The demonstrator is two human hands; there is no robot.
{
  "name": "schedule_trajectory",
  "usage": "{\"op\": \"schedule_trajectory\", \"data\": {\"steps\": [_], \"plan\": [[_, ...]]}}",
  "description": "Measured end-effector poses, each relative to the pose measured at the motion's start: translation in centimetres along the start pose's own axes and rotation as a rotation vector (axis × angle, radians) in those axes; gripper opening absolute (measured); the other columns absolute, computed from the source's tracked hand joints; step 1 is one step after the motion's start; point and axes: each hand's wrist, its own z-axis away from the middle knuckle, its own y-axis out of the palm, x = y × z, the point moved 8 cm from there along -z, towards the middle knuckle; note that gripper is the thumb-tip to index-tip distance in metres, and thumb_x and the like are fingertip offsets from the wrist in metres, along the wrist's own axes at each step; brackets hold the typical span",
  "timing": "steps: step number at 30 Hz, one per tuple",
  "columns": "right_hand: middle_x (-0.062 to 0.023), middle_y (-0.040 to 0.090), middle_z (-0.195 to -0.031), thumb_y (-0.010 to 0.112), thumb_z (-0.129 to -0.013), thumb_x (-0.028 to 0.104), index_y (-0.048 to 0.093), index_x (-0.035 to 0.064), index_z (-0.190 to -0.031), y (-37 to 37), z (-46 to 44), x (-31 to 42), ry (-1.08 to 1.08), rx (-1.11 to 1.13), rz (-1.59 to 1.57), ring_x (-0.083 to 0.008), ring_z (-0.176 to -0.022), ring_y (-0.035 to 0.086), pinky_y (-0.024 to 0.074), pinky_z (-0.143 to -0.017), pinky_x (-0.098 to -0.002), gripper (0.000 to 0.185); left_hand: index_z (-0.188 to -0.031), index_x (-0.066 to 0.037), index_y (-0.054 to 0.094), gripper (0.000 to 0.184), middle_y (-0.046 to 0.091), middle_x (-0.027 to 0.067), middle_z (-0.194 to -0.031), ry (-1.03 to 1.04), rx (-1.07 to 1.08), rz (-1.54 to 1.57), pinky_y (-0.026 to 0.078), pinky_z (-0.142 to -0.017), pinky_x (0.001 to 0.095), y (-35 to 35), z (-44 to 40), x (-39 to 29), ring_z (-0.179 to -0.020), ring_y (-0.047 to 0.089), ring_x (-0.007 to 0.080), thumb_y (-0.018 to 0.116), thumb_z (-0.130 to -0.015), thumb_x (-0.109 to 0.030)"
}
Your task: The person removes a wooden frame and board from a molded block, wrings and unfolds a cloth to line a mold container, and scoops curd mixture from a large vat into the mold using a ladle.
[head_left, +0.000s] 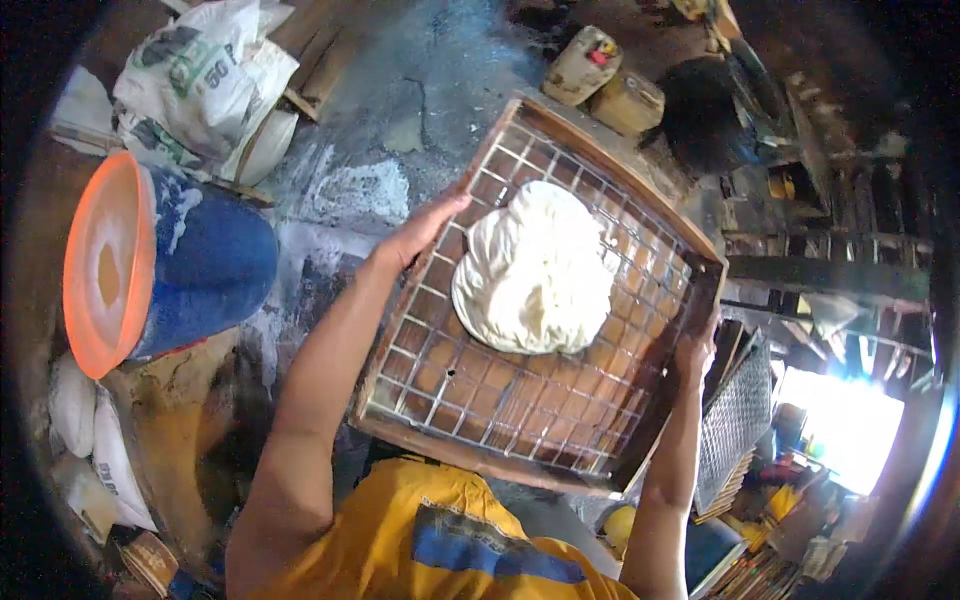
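Both of my hands hold up a square wooden tray with a metal wire grid over brown boards. It tilts in front of my body. My left hand is closed on its left side, thumb over the rim. My right hand grips the right side, its fingers partly hidden behind the frame. On the grid, towards the upper middle, lies a soft, rumpled white bundle that looks like cloth; neither hand touches it.
At left is a blue barrel with an orange rim. White sacks lie behind it. Two dirty jerrycans stand beyond the tray. A mesh panel leans at right, near a bright opening.
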Motion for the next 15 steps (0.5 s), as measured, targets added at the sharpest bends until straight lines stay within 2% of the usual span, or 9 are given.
{"op": "schedule_trajectory", "data": {"steps": [1,2,3,4,6,7,8,10,15], "plan": [[-0.0339,0.056,-0.108,0.052,-0.079,0.012,0.016,0.0155,-0.146,0.4,-0.3,-0.3,-0.178,-0.109,-0.038,-0.0508,-0.092,0.058,0.0475,-0.074,-0.0535,0.077,-0.139,0.001,0.036,0.071,0.036,0.0133,-0.144,0.037,-0.011,-0.047,0.021,-0.110,0.0339,0.5,0.5,-1.2,-0.133,0.031,0.0230,0.050,-0.089,-0.048],[-0.0335,0.056,-0.111,0.054,-0.078,0.008,0.015,0.0145,-0.146,0.6,-0.3,0.0,0.039,0.076,0.000,-0.0502,-0.095,0.057,0.0480,-0.077,-0.0522,0.078,-0.139,0.002,0.035,0.072,0.035,0.0139,-0.144,0.076,-0.022,-0.095,0.020,-0.110,0.0341,0.8,1.0,-2.6,-0.134,0.030,0.0232,0.050,-0.089,-0.048],[-0.0328,0.056,-0.112,0.054,-0.077,0.006,0.015,0.0139,-0.146,0.8,-0.2,0.2,-0.044,0.055,-0.062,-0.0494,-0.097,0.057,0.0480,-0.079,-0.0517,0.079,-0.138,0.006,0.032,0.074,0.034,0.0143,-0.145,0.064,-0.029,-0.081,0.019,-0.110,0.0333,0.1,0.1,-0.9,-0.134,0.030,0.0227,0.050,-0.090,-0.046],[-0.0320,0.055,-0.114,0.054,-0.076,0.003,0.016,0.0133,-0.146,0.9,-0.2,0.1,-0.126,0.034,-0.127,-0.0486,-0.098,0.057,0.0479,-0.081,-0.0512,0.080,-0.138,0.008,0.032,0.072,0.041,0.0156,-0.140,0.167,-0.033,-0.027,0.021,-0.110,0.0325,-0.5,-1.4,0.4,-0.131,0.035,0.0219,0.051,-0.090,-0.043],[-0.0309,0.054,-0.118,0.055,-0.075,-0.001,0.015,0.0118,-0.146,1.6,-0.6,0.2,-0.153,0.002,-0.111,-0.0464,-0.103,0.056,0.0472,-0.085,-0.0498,0.082,-0.138,0.009,0.028,0.073,0.049,0.0162,-0.132,0.116,0.025,0.011,0.024,-0.109,0.0315,0.6,0.1,-1.6,-0.127,0.040,0.0214,0.053,-0.090,-0.040],[-0.0298,0.049,-0.126,0.055,-0.074,-0.001,0.015,0.0097,-0.146,1.9,-1.0,0.2,-0.139,0.033,-0.117,-0.0438,-0.112,0.052,0.0453,-0.091,-0.0471,0.083,-0.139,0.011,0.025,0.076,0.055,0.0151,-0.126,0.095,-0.032,0.036,0.027,-0.107,0.0314,0.6,0.8,-2.5,-0.124,0.043,0.0206,0.055,-0.089,-0.038],[-0.0280,0.043,-0.133,0.056,-0.073,-0.002,0.016,0.0076,-0.146,1.9,-1.1,0.8,-0.158,0.050,-0.100,-0.0414,-0.119,0.048,0.0418,-0.097,-0.0441,0.083,-0.140,0.012,0.019,0.080,0.050,0.0165,-0.131,0.125,-0.031,0.001,0.028,-0.106,0.0307,0.2,0.2,-2.1,-0.125,0.042,0.0205,0.057,-0.088,-0.038],[-0.0268,0.041,-0.136,0.056,-0.072,-0.004,0.017,0.0070,-0.145,2.1,-0.8,1.6,-0.273,0.045,-0.146,-0.0408,-0.122,0.045,0.0387,-0.101,-0.0426,0.084,-0.140,0.011,0.018,0.083,0.044,0.0201,-0.136,0.257,-0.084,0.035,0.028,-0.106,0.0315,-0.5,-1.7,0.1,-0.126,0.040,0.0227,0.057,-0.087,-0.039],[-0.0267,0.042,-0.136,0.056,-0.071,-0.004,0.017,0.0088,-0.146,2.0,-1.2,0.4,-0.294,0.027,-0.067,-0.0419,-0.120,0.046,0.0386,-0.101,-0.0428,0.086,-0.140,0.011,0.017,0.090,0.032,0.0239,-0.144,0.158,-0.096,0.006,0.023,-0.109,0.0318,-0.2,0.3,-2.0,-0.133,0.031,0.0263,0.058,-0.085,-0.046]]}}
